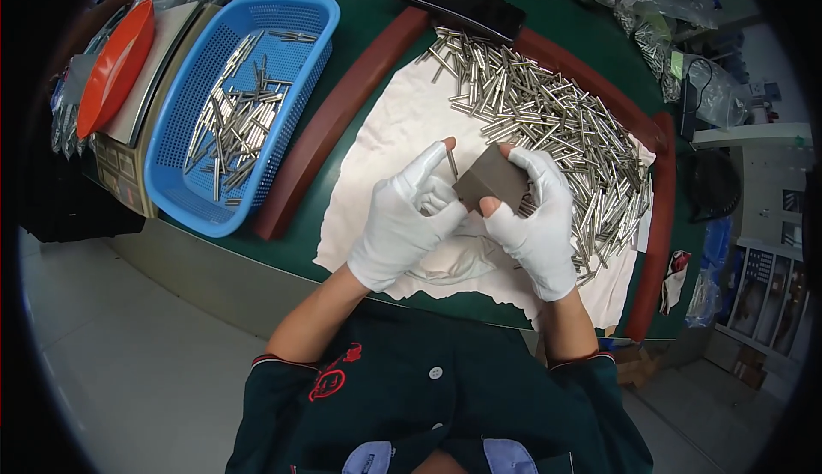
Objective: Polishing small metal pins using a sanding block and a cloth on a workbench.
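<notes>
White gloves with bare fingertips cover both hands. My right hand grips a grey-brown rectangular block, thumb on its near side and fingers at its far edge. Close to the block's left face, my left hand holds a short metal pin, nearly upright by the raised index finger; its other fingers are curled. Whether the pin touches the block I cannot tell. Beyond and right of the hands lies a large heap of shiny metal pins, spread on a pale cloth. A crumpled piece of white cloth lies below my hands.
Dark red bars border the cloth on the left, back and right. Left of it stands a blue perforated basket with more pins inside, beside an orange tray. A black phone rests across the back bars. Plastic bags lie at right.
</notes>
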Demonstrator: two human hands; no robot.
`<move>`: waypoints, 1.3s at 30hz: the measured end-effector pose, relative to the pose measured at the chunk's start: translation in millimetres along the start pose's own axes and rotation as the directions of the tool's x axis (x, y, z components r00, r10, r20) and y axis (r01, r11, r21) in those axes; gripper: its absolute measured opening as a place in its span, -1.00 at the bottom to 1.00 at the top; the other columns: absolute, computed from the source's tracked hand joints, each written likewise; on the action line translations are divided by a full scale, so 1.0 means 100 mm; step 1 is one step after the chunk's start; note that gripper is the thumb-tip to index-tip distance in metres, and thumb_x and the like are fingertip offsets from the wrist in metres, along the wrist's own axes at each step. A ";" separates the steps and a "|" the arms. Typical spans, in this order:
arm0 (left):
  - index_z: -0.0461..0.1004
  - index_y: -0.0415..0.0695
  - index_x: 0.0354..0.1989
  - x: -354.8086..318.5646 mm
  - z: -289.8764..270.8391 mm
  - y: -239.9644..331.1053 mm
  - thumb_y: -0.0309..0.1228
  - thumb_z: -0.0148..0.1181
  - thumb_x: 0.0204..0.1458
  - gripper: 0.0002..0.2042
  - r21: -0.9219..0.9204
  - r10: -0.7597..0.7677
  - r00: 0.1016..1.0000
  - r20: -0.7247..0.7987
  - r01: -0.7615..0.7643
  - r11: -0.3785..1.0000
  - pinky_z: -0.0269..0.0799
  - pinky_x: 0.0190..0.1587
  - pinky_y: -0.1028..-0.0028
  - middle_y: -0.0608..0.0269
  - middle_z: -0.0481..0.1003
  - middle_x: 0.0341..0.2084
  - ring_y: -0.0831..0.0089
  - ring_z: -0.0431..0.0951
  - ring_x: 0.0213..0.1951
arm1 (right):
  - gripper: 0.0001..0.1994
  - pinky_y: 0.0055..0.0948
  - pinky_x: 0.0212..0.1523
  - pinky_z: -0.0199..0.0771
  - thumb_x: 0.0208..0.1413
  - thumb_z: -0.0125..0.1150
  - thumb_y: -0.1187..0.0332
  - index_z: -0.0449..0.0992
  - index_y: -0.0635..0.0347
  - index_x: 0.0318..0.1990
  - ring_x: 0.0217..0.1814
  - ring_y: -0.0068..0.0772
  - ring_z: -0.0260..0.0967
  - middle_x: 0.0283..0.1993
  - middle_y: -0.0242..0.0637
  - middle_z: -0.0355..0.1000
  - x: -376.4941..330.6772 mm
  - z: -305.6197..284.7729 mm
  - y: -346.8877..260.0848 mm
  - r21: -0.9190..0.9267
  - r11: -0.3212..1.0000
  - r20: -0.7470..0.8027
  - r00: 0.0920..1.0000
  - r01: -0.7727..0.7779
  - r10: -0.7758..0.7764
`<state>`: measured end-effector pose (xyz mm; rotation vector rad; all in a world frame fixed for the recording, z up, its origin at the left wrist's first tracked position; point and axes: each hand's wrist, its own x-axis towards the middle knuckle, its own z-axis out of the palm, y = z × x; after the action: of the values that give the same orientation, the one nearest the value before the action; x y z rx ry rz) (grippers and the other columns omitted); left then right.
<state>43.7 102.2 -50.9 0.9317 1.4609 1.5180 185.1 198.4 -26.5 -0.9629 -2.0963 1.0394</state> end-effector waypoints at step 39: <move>0.35 -0.13 0.22 0.03 0.01 -0.12 -0.71 0.13 -0.07 -0.42 -0.047 0.174 0.984 0.025 -0.173 0.984 0.36 -0.37 0.66 0.36 0.50 -0.45 0.73 0.38 -0.49 | -0.41 -0.27 -0.02 0.35 -0.36 0.39 0.24 0.49 0.35 -0.07 -0.07 -0.14 0.33 -0.15 -0.12 0.39 0.02 -0.07 0.01 -0.104 0.993 0.039 0.997 0.064 -0.060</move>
<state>44.1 105.4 -63.4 1.0729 1.3480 1.6486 190.0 203.7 -23.5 -0.9289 -2.2151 0.9298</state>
